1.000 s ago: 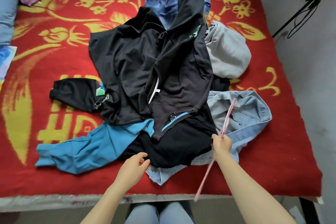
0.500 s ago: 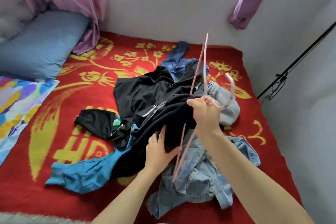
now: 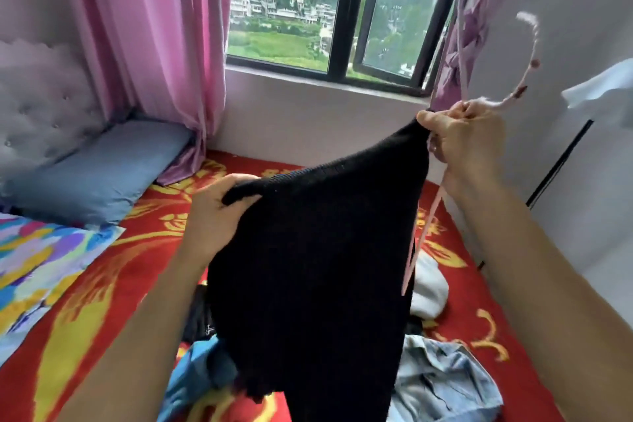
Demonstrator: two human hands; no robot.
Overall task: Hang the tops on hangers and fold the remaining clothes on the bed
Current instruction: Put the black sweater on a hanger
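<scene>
A black knitted top (image 3: 315, 267) hangs in the air in front of me, stretched between both hands. My left hand (image 3: 214, 216) grips its left upper edge. My right hand (image 3: 466, 140) is higher and pinches the other corner together with a pink hanger (image 3: 496, 92), whose hook curls up to the right and whose bar runs down behind the top. Below, on the red bed cover (image 3: 113, 284), lie a light denim jacket (image 3: 445, 384), a blue garment (image 3: 191, 373), a white-grey garment (image 3: 428, 288) and dark clothes, mostly hidden by the top.
A blue pillow (image 3: 92, 171) and a multicoloured sheet (image 3: 37, 257) lie at the left, under a padded headboard (image 3: 41, 103). Pink curtains (image 3: 154, 31) frame the window (image 3: 329, 10). A white wall and a dark stand pole (image 3: 561, 161) are at the right.
I have lifted the black top off the pile with both hands and raised the hanger with it. My view tilted up from the bed to the window.
</scene>
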